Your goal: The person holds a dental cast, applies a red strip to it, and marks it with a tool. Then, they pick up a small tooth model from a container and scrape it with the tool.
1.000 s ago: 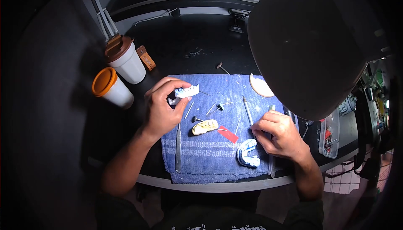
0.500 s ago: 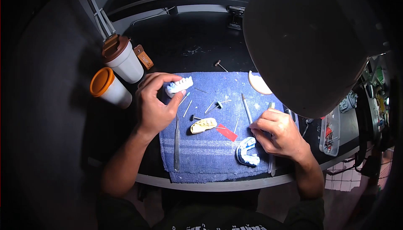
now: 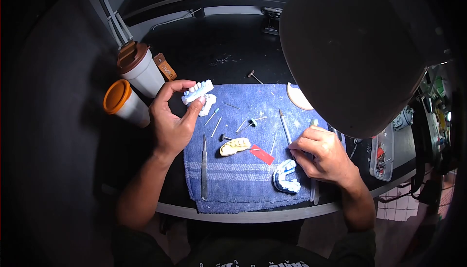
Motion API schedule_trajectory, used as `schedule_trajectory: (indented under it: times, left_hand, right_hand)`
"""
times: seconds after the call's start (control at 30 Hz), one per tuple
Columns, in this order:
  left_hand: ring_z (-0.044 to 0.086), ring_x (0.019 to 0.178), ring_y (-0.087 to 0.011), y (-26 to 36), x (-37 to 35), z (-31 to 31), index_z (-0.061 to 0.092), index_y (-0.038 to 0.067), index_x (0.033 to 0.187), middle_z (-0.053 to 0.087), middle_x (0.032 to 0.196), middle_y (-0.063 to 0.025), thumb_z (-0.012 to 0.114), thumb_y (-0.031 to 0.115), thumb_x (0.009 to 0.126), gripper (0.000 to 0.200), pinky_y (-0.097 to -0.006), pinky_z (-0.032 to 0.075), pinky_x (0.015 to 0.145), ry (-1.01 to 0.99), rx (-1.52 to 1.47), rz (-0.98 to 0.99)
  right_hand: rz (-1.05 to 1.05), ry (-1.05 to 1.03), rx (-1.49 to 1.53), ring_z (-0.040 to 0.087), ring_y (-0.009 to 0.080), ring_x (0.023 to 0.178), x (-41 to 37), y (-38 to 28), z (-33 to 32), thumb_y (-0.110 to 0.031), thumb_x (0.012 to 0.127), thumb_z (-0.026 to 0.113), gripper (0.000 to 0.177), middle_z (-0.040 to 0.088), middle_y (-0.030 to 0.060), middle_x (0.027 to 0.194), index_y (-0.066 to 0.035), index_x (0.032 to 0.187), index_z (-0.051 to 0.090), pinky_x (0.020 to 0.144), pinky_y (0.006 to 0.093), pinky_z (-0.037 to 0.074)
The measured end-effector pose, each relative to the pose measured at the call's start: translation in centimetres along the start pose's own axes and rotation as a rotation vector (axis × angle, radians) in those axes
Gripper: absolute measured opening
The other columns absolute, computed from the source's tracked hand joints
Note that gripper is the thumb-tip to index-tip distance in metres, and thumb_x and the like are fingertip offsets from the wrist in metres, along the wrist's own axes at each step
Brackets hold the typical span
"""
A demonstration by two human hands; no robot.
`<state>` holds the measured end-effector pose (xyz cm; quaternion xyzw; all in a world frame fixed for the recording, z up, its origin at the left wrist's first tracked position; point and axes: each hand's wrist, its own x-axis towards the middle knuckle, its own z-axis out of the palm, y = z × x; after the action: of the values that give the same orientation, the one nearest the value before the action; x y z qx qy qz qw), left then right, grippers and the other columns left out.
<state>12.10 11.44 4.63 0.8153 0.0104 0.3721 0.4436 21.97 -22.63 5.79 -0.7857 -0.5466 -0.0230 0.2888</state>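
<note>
My left hand [image 3: 172, 121] is closed around a white and blue dental model [image 3: 198, 92], pinched between thumb and fingers, with its row of teeth facing up. Just below it, partly hidden by the thumb, a second white model piece [image 3: 209, 105] shows near the towel's left edge. At the right, my right hand [image 3: 318, 152] pinches the lower end of a slim, light-handled tool [image 3: 285, 126] with a dark pointed tip. Close beneath that hand stands a horseshoe-shaped blue and white dental model [image 3: 287, 177]. A cream partial dental model [image 3: 235, 147] lies mid-towel beside a red strip [image 3: 262, 155].
A blue towel [image 3: 233, 184] covers the front of the black desk. On it lie a metal scalpel-like tool [image 3: 204, 169] and several small rotary bits. Two lidded cups [image 3: 146, 74] stand at left. A large dark lamp shade [image 3: 355, 57] overhangs the right side, near a clear plastic box [image 3: 383, 155].
My left hand has shifted left with the dental model, which is tilted differently. The second white piece below it now shows more. My right hand and its tool have stayed put.
</note>
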Motion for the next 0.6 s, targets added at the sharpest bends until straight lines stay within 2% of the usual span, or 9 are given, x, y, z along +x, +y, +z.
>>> schedule_trajectory:
  times: [0.17, 0.37, 0.5, 0.6]
  left_hand:
    - [0.069, 0.101, -0.0149, -0.37, -0.30, 0.12, 0.069, -0.003, 0.115, 0.073, 0.108, -0.0106, 0.079, -0.004, 0.091, 0.026, -0.0300, 0.053, 0.094, -0.047, 0.054, 0.075]
    - [0.070, 0.103, -0.0172, -0.15, -0.52, 0.53, 0.070, -0.002, 0.112, 0.072, 0.108, -0.0114, 0.081, -0.003, 0.087, 0.027, -0.0317, 0.053, 0.094, -0.084, 0.095, 0.137]
    - [0.070, 0.101, -0.0206, 0.13, -0.64, 0.72, 0.072, 0.000, 0.108, 0.073, 0.107, -0.0127, 0.083, -0.003, 0.083, 0.028, -0.0332, 0.053, 0.093, -0.110, 0.123, 0.162]
    - [0.071, 0.100, -0.0233, 0.16, -0.66, 0.90, 0.073, 0.001, 0.107, 0.074, 0.107, -0.0132, 0.083, -0.003, 0.080, 0.029, -0.0342, 0.054, 0.092, -0.141, 0.158, 0.186]
  right_hand:
    - [0.018, -0.014, 0.005, 0.072, 0.0266, 0.080, 0.00, -0.05, 0.17, 0.003, 0.080, 0.081, 0.014, 0.072, 0.0115, 0.088, 0.000, 0.092, 0.077, 0.073, 0.0373, 0.057]
    - [0.101, 0.062, -0.051, 0.072, 0.0245, 0.083, 0.30, -0.42, -0.29, 0.003, 0.081, 0.080, 0.014, 0.070, 0.0105, 0.092, -0.001, 0.093, 0.077, 0.076, 0.0364, 0.058]
    - [0.207, 0.224, -0.056, 0.071, 0.0218, 0.081, 0.06, -0.01, 0.36, 0.003, 0.085, 0.076, 0.009, 0.071, 0.0098, 0.091, 0.000, 0.094, 0.077, 0.074, 0.0327, 0.056]
    - [0.269, 0.266, 0.002, 0.069, 0.0194, 0.079, 0.21, -0.34, 0.27, 0.002, 0.086, 0.077, 0.008, 0.071, 0.0089, 0.088, 0.000, 0.094, 0.077, 0.073, 0.0314, 0.055]
